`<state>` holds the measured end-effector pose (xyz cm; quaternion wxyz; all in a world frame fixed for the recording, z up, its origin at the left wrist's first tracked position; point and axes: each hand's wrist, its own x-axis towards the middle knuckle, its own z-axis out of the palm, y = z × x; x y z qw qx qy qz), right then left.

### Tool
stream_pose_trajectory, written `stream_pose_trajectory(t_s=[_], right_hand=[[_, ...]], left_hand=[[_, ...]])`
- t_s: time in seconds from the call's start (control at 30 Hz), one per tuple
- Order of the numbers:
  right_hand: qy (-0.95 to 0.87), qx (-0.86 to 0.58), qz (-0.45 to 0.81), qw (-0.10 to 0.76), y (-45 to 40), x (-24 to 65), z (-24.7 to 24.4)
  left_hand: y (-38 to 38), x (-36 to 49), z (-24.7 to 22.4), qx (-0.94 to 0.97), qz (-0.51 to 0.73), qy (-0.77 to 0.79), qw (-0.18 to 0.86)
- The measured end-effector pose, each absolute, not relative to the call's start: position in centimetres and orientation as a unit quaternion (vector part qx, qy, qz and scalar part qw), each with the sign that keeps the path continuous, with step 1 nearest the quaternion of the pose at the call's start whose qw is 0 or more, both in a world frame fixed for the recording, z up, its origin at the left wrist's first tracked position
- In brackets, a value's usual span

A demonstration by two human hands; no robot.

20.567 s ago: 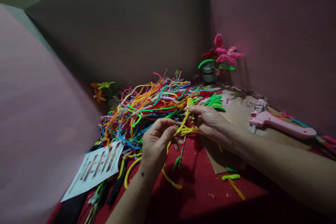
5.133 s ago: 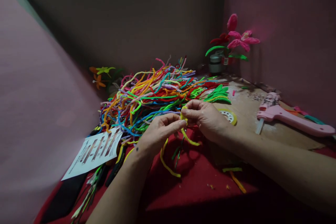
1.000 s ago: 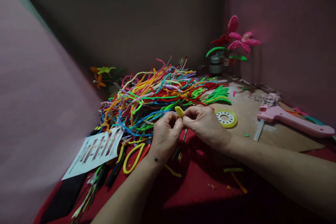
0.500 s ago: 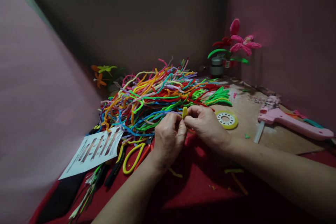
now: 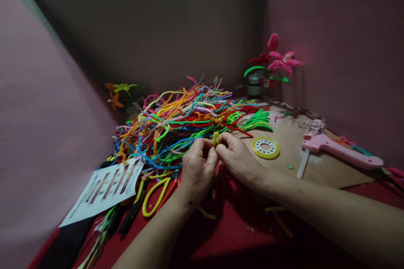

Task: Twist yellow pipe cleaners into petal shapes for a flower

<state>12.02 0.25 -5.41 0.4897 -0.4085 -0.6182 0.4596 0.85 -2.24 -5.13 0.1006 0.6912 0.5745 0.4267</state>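
- Yellow fuzzy piece (image 5: 216, 139): was up off the table, btw both hands, just L of the cardboard; short tip stuck up, lower end hidden by fingers.
- R hand (image 5: 238, 157): thumb + finger clamped on the piece's lower end.
- L hand (image 5: 199, 168): fingertips pinched on the same end, right up against the R ones.
- Red cloth (image 5: 233, 235) covered the table under the hands; a yellow strip (image 5: 206, 213) lay on it by the L wrist, w/ a yellow-green strip (image 5: 275, 209) + orange strip (image 5: 284, 223) nr the R forearm, toward the table's near edge.
- Tape roll (image 5: 273, 148): flat on the cardboard (image 5: 334, 176), just past the R hand.
- Pink glue gun (image 5: 344, 149): lay on the cardboard, handle toward its near R corner.
- Big heap of fuzzy stems (image 5: 179, 122), mixed colours, sat beyond the hands; green bundle (image 5: 259, 119) at its R end, partly over the cardboard.
- Tool w/ yellow + orange handles (image 5: 165, 195): by the L forearm, far end under the heap's edge.
- Printed sheet (image 5: 104, 189): tilted, toward the table's L edge.
- Pink flower (image 5: 284, 62) + grey canister (image 5: 254, 85) stood past the cardboard's far edge; orange flower (image 5: 116, 100) left of the heap.
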Motion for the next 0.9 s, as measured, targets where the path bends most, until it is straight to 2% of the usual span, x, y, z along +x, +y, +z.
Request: stream_pose_trajectory(t_s=[0.27, 0.67, 0.77, 0.9], right_hand=[[-0.714, -0.393, 0.38, 0.437, 0.3, 12.6, -5.9], [-0.633, -0.407, 0.483, 0.448, -0.5, 12.1, -5.2], [-0.622, -0.395, 0.499, 0.457, -0.4, 12.1, -4.9], [-0.604, -0.367, 0.539, 0.458, 0.0, 12.3, -5.0]], left_hand=[[-1.6, 0.1, -3.8, 0.604, 0.494, 0.507, 0.367], [-2.2, 0.0, -4.1, 0.662, 0.46, 0.573, 0.147], [-2.2, -0.1, -3.8, 0.649, 0.469, 0.575, 0.167], [-2.0, -0.2, -3.4, 0.602, 0.49, 0.567, 0.277]])
